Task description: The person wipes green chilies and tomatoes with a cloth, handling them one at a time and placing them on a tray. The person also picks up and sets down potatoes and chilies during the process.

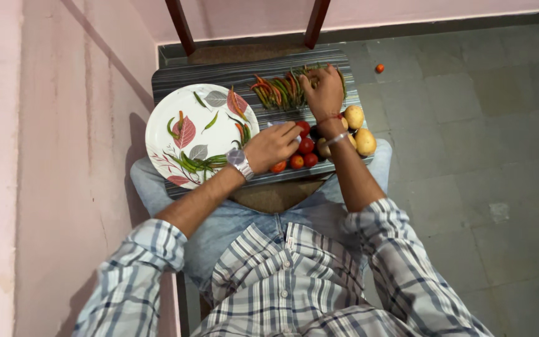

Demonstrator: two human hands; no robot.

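Right now the right hand (324,90) is down on the pile of chillies (282,88) at the far side of the striped board (176,78), fingers curled in among the red and green pods; looks like it's pinching one or two, but I can't tell for sure from this angle. Left hand (272,145) sits near the board's middle, fingers bent around something pale at the tips, possibly a small knife or a stem, too hidden to call. It's touching the tomatoes (304,153), with the leaf-pattern plate (182,106) just beside it holding a few loose chillies

Risks as I judge them:
- board rests across the person's knees, not a table; any leg shift tips it and the round stuff goes first
- potatoes (360,134) sit at the right edge of the board, right wrist lies against them, a nudge rolls them to the floor
- one small orange-red piece (379,68) is already on the floor tiles, well apart from the board
- plate overhangs the left edge near the wall, a left elbow bump could slide it off
- arms are nearly crossing, so hands could foul each other
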